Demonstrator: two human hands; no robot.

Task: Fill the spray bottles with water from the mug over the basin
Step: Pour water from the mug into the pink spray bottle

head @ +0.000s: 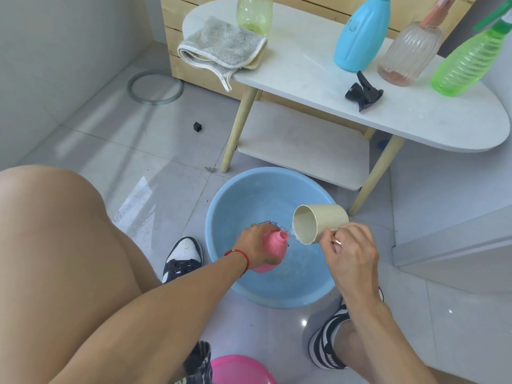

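A blue basin point(221, 200) stands on the tiled floor with a little water in it. Over it, my left hand point(253, 245) grips a pink spray bottle point(273, 250) without its cap, tilted with the neck to the right. My right hand point(350, 250) holds a beige mug point(318, 221) by its handle, tipped on its side with the rim next to the bottle's mouth. A thin stream of water runs from the mug's rim toward the neck.
A white side table point(304, 65) stands behind the basin with a yellowish bottle point(253, 13), a blue bottle point(363, 37), a clear ribbed bottle point(410, 51), a green bottle point(468, 62), a black spray head point(364, 92) and a grey cloth point(221, 48). A pink tub point(241, 370) sits by my feet.
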